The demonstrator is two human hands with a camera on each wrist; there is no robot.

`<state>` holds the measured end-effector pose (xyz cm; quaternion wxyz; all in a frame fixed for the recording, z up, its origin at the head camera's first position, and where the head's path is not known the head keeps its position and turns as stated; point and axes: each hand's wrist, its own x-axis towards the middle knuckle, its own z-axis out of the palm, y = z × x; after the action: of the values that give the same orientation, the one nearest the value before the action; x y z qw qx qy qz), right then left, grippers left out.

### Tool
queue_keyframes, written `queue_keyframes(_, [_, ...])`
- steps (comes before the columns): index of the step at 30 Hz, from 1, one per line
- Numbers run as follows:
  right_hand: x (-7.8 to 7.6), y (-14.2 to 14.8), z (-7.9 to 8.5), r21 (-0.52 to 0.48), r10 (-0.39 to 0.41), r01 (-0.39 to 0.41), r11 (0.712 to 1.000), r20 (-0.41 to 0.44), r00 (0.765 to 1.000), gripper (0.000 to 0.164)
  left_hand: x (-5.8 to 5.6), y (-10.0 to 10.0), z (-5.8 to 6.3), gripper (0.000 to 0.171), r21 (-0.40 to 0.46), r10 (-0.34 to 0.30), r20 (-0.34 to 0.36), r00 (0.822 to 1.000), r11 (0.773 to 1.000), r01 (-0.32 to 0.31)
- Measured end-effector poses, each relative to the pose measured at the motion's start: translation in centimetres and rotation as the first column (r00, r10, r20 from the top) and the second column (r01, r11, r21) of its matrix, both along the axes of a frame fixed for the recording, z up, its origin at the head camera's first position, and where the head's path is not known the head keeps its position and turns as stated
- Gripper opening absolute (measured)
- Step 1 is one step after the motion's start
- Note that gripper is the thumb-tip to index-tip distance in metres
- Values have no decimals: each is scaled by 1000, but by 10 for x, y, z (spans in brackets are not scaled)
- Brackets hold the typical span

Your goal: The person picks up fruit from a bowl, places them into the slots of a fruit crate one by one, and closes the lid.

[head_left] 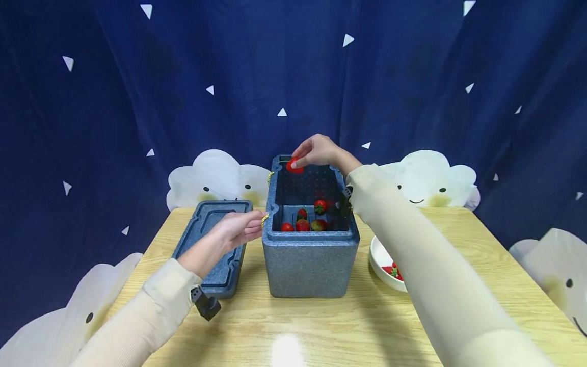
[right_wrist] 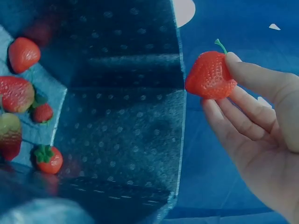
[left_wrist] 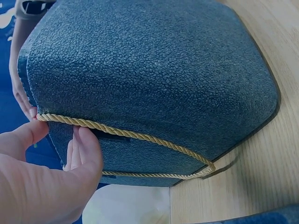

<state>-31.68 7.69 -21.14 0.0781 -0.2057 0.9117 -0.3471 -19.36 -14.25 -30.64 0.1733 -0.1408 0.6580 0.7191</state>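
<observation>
My right hand point(head_left: 317, 150) pinches a red toy strawberry point(right_wrist: 208, 77) with a short green stem between thumb and fingertips. It is at the far end of a dark blue-grey foam box point(head_left: 312, 267), near the rim. Several more strawberries point(head_left: 319, 206) lie on the box floor, one of them partly greenish-yellow point(right_wrist: 10, 135). On the box's left side my left hand point(head_left: 238, 228) holds the rim and outer wall by thumb and fingertips. Its fingertips touch beside a twisted gold rope point(left_wrist: 154, 140) that loops down that wall.
The matching lid point(head_left: 213, 255) lies on the wooden table point(head_left: 293, 326) left of the box. At the right, partly behind my right sleeve, a white bowl point(head_left: 377, 257) contains red strawberries point(head_left: 393, 270). A dark blue curtain point(head_left: 293, 61) with white triangles hangs behind.
</observation>
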Motion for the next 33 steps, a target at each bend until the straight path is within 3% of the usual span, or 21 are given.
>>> queue_keyframes(7, [0,4,-10,215,-25,8,977,74,997,30,1,4,1,51,3,-10,-6,1000,1000,10])
queue_keyframes(11, [3,7,-8,295,-56,42,954,41,998,32,0,5,0,54,-4,-6,-10,1000,1000,6])
queue_keyframes(15, [6,11,-3,259,-94,86,962,17,995,34,-1,5,0,55,-8,-9,-9,1000,1000,9])
queue_keyframes(21, [12,19,8,122,-71,64,990,54,996,38,0,5,-1,53,-8,-9,-3,1000,1000,9])
queue_keyframes(26, [24,37,17,96,-55,56,994,-12,998,37,2,3,-1,54,-3,-14,-6,1000,1000,14])
queue_keyframes(33, [46,80,6,-1,-94,94,996,-35,995,34,4,2,0,49,-4,-14,-6,1000,1000,14])
